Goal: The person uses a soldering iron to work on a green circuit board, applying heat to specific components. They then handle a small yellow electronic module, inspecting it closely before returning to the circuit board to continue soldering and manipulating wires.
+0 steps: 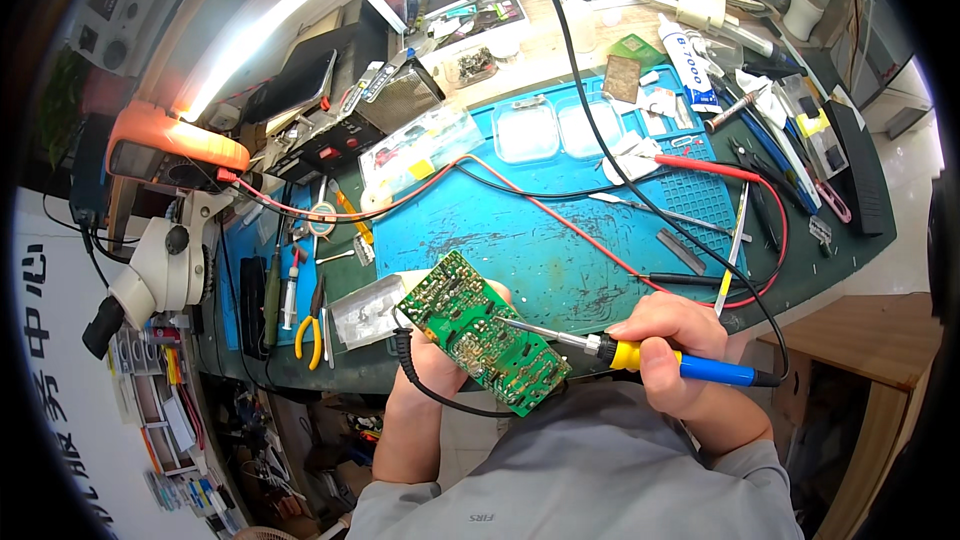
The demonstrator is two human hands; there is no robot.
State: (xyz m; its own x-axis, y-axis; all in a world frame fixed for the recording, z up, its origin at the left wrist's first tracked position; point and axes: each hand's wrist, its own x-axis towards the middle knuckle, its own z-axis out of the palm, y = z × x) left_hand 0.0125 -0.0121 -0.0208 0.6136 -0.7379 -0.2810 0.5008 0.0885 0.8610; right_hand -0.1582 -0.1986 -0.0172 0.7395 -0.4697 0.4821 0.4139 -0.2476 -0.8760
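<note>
My left hand (432, 358) grips a green circuit board (485, 330) from beneath, its soldered side facing up. Most of those fingers are hidden behind the board. A black cable (408, 365) with a ribbed strain relief runs from the board's left end and curves under it. In my right hand (672, 345) is a soldering iron (715, 370) with a blue and yellow handle, held like a pen. Its metal tip reaches over the middle of the board and appears to touch the solder side. The iron's black cord rises from the handle's end across the bench.
A blue work mat (450, 240) covers the bench. Red and black test leads (590, 225) cross it from an orange multimeter (175, 145). Yellow-handled pliers (310, 335) and a syringe (291, 290) lie at the left. Tweezers (670, 212), a glue tube (688, 65) and clear boxes (525, 130) lie farther back.
</note>
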